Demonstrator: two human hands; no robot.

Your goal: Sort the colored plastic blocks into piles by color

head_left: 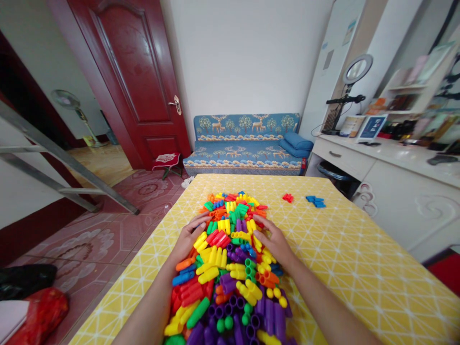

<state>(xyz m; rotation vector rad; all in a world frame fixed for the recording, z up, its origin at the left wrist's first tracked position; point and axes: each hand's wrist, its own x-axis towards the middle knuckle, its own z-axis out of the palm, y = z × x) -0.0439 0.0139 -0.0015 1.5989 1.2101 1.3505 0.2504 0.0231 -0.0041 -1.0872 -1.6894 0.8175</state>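
Note:
A big heap of plastic toy building pieces [215,258] in red, yellow, green, blue, orange and purple lies down the middle of the table. Many look like short tubes joined side by side, with rounded ends or open sockets. At the heap's left edge rests my left hand [190,235], its fingers spread over the pieces. My right hand [273,239] lies on the right edge, fingers stretched out and apart. Neither hand grips a piece. Away to the right sit a small red piece [288,197] and a blue piece [316,201].
The table [352,268] wears a yellow patterned cloth. Beyond its far edge stands a blue sofa [244,148]. A white dresser [402,187] with a ring light [357,69] is at right. On the left are a metal ladder [82,172], a red stool [167,160] and bags [43,311].

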